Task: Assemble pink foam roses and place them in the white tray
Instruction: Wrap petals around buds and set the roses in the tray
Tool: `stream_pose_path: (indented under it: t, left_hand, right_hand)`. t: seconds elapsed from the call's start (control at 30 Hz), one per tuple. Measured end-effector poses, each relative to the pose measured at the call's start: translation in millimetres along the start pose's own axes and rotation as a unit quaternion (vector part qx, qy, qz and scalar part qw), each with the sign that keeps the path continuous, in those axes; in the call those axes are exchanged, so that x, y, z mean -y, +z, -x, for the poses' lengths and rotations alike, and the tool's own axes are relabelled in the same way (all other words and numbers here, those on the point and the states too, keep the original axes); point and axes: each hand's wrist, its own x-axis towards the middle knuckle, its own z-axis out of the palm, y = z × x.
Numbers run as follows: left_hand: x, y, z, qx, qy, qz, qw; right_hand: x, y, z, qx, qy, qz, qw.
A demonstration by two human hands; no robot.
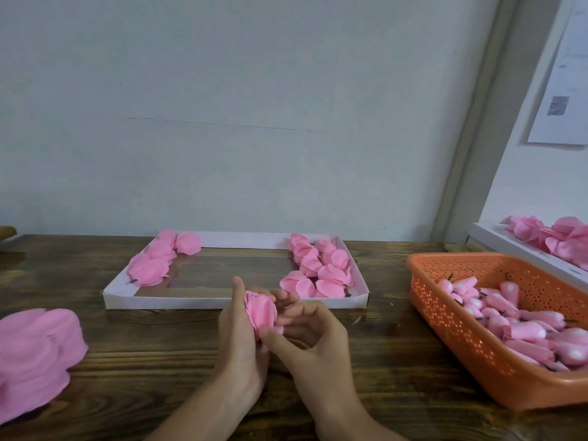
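Observation:
A pink foam rose (261, 308) is held between both hands just in front of the white tray (235, 303). My left hand (240, 338) cups it from the left, thumb up along its side. My right hand (313, 338) pinches the rose's lower part with thumb and fingers. Finished roses (319, 265) lie in two rows at the tray's right end, and a few more roses (156, 259) lie at its left end.
An orange perforated basket (461, 329) of pink foam buds (509, 313) stands at the right. A stack of pink foam petals (35, 354) lies at the left on the dark wooden table (143, 393). Another white tray (515, 246) with pink flowers sits far right.

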Motion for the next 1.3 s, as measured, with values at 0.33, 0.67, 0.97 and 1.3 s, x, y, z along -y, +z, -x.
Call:
stream_pose_path:
  t: [0.33,0.67,0.97,1.3]
  left_hand:
    - [-2.1,-3.9,-1.3,-0.002,-0.052,0.046,0.998]
    - [4.0,-1.7,-1.8,-0.005,0.023,0.003,1.0]
    - [8.0,-0.1,-0.7,-0.019,0.056,-0.023,0.998]
    - [1.4,-2.7,-2.7,-0.042,0.031,0.001,0.999]
  right_hand:
    - [0.7,4.3,6.5,0.022,-0.038,-0.012,0.999]
    - [0.5,0.3,2.5,-0.014,-0.036,-0.032,0.999]
    - [0.4,-1.0,-0.9,-0.013,-0.007,-0.102,0.995]
    - [-3.5,-4.1,-7.0,0.107,-0.072,-0.029,0.991]
